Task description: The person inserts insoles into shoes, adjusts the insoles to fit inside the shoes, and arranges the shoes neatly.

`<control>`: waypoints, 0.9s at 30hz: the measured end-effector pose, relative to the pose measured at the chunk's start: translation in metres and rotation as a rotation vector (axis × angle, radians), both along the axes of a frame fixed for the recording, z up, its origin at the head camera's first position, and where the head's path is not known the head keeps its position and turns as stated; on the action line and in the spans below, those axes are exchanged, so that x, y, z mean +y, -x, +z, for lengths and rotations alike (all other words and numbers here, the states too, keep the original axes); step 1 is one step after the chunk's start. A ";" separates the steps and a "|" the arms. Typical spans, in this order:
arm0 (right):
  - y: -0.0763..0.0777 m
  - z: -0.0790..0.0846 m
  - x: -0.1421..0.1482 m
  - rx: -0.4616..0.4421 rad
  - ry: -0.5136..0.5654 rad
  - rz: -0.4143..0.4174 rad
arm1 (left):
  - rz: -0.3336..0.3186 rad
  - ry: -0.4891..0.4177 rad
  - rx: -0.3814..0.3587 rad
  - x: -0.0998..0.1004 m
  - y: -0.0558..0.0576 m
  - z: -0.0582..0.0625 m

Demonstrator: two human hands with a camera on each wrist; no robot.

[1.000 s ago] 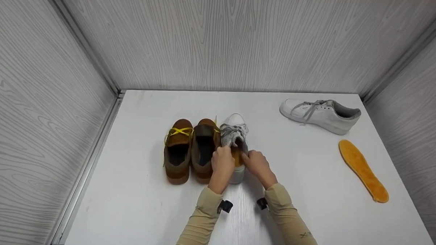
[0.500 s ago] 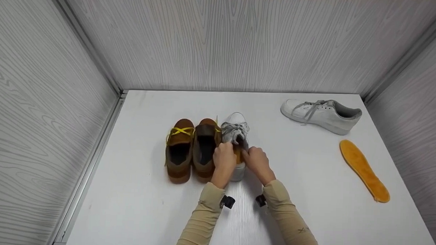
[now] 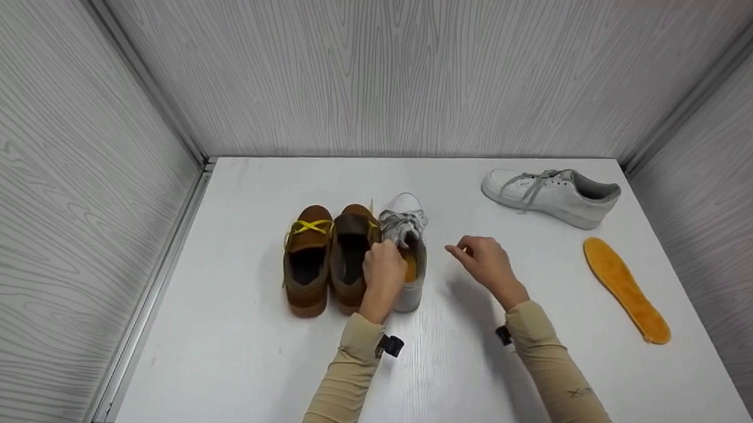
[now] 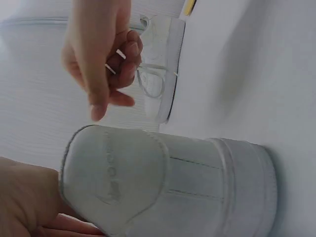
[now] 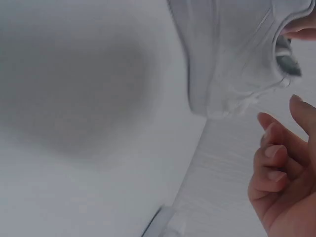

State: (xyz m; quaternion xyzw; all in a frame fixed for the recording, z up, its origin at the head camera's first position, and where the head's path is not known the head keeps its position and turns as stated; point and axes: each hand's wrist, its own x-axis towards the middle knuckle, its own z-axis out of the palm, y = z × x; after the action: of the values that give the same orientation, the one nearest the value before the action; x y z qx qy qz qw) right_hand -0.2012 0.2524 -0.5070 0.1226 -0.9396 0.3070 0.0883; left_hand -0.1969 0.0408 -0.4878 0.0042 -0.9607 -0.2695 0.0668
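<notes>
A white sneaker (image 3: 408, 205) with grey laces stands upright, its toe toward the back wall. An orange insole (image 3: 410, 268) shows inside it. My left hand (image 3: 384, 268) grips the left side of the sneaker's collar; its fingertips are partly hidden. In the left wrist view the heel (image 4: 118, 173) faces the camera, with that hand at its side. To the right of the sneaker, off the table, hovers my right hand (image 3: 486, 262), its fingers loosely curled around nothing. The right wrist view shows the same bare fingers (image 5: 274, 153) apart from the shoe.
Two brown shoes with yellow laces, the left one (image 3: 310, 237) and the right one (image 3: 347, 285), stand left of the sneaker. A second white sneaker (image 3: 549, 195) lies at the back right. A second orange insole (image 3: 624, 289) lies near the table's right side.
My right hand has let go of the sneaker's right side and moved away to the right. The left hand keeps its place on the collar.
</notes>
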 end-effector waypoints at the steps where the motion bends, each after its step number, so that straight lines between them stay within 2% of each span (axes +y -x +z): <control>1: 0.002 -0.001 0.012 0.047 -0.021 -0.013 | -0.002 0.005 0.030 0.001 -0.001 0.004; 3: 0.006 -0.001 0.036 0.126 -0.057 -0.056 | -0.015 0.010 0.121 0.006 -0.004 0.012; 5: 0.009 0.000 0.062 0.178 -0.090 -0.116 | -0.043 -0.025 0.211 0.011 -0.007 0.020; 7: 0.014 0.003 0.089 0.209 -0.119 -0.181 | -0.088 -0.122 0.285 0.016 -0.007 0.026; 9: 0.018 0.006 0.113 0.231 -0.145 -0.239 | -0.137 -0.288 0.303 0.022 -0.007 0.029; 12: 0.022 0.012 0.144 0.262 -0.171 -0.301 | -0.205 -0.617 0.215 0.032 -0.005 0.030; 14: 0.024 0.015 0.160 0.289 -0.190 -0.329 | -0.222 -0.846 0.104 0.039 -0.004 0.028; 17: 0.025 0.016 0.178 0.320 -0.218 -0.359 | -0.212 -1.131 -0.067 0.050 -0.005 0.024; 22: 0.025 0.018 0.196 0.320 -0.254 -0.378 | -0.139 -1.459 -0.268 0.067 -0.009 0.019; 24: 0.025 0.019 0.200 0.289 -0.266 -0.381 | -0.097 -1.573 -0.312 0.072 -0.011 0.016; 27: 0.025 0.020 0.204 0.197 -0.287 -0.381 | -0.040 -1.715 -0.358 0.079 -0.014 0.011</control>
State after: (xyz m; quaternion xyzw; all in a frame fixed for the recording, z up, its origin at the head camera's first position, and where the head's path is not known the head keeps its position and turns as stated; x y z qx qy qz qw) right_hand -0.2266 0.4561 -0.4868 -0.0159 -0.9666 0.1349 0.2173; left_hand -0.1829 0.1201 -0.4766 0.0783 -0.4227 -0.8954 -0.1160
